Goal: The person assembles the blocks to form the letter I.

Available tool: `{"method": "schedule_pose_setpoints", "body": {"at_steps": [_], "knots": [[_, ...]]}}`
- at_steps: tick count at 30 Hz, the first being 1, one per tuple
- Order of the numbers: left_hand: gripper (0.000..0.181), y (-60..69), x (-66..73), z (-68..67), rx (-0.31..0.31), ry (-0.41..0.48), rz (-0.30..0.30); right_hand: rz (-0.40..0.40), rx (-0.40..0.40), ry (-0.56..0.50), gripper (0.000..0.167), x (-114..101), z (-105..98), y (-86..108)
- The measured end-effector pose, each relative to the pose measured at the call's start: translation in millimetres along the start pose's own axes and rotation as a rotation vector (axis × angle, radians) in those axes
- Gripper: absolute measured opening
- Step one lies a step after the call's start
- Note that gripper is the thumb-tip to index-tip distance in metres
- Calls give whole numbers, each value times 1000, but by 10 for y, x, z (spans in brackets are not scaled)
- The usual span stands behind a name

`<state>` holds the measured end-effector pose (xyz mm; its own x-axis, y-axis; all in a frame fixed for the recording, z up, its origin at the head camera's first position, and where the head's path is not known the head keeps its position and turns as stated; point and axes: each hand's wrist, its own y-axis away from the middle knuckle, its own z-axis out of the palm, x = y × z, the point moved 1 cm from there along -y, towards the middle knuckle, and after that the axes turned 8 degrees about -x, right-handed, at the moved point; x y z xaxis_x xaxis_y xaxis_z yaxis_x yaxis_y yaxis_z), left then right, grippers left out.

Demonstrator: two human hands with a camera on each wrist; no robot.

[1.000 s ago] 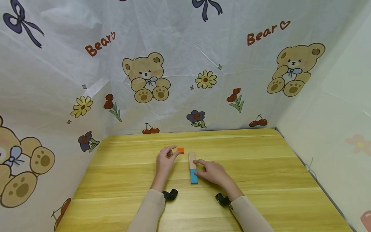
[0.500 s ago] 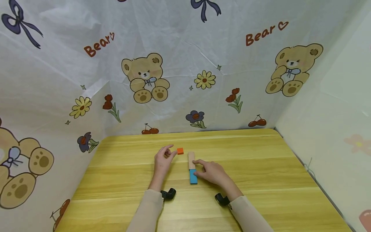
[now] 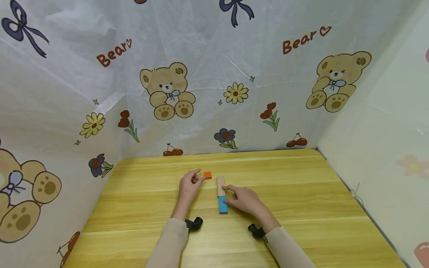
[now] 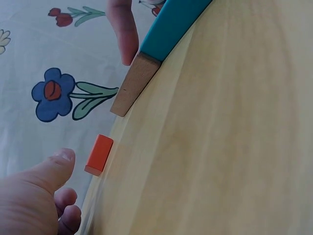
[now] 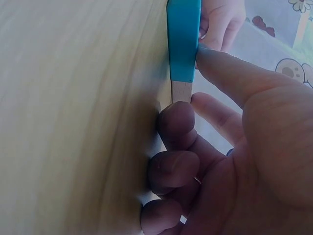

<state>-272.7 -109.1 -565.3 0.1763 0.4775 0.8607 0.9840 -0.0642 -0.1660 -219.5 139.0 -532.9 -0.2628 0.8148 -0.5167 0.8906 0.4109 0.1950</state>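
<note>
On the wooden table a blue block (image 3: 222,206) and a natural wood block (image 3: 220,183) lie end to end in a line. My right hand (image 3: 247,200) is beside them; its thumb touches the blue block (image 5: 183,44), while the index fingertip is at the wood block (image 5: 181,92). A small orange block (image 3: 207,175) lies further back, to the left of the line. My left hand (image 3: 189,189) is just left of it, holding nothing. In the left wrist view a gap shows between the thumb and the orange block (image 4: 100,152).
The yellowish wooden table (image 3: 285,178) reaches back to a white cloth (image 3: 207,48) printed with bears and flowers. A pale wall (image 3: 385,130) stands on the right. Each wrist wears a black camera, such as the left one (image 3: 195,224).
My left hand has drawn slightly left, away from the orange block, leaving it on the table. The right hand and the two lined-up blocks stay in place; the head view shifts a little.
</note>
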Motion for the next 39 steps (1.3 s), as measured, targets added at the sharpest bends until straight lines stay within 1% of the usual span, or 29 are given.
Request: {"method": "schedule_pose_setpoints", "body": {"at_steps": [12,15,21,29,39], "knots": [[42,-36,-35,32,-39,-95,15,3,-2,2,51,-9,9,-3],[40,-46,-45,44,-35,-123,22,6,-6,2,51,-10,13,-3],[32,-72,-35,60,-20,-188,32,7,-5,-2,51,-16,9,-6],[31,-103,-29,75,-17,-231,36,2,-3,-12,51,-21,-2,-5],[28,-105,-15,94,-7,-276,50,4,-4,-3,51,-14,-11,-6]]}}
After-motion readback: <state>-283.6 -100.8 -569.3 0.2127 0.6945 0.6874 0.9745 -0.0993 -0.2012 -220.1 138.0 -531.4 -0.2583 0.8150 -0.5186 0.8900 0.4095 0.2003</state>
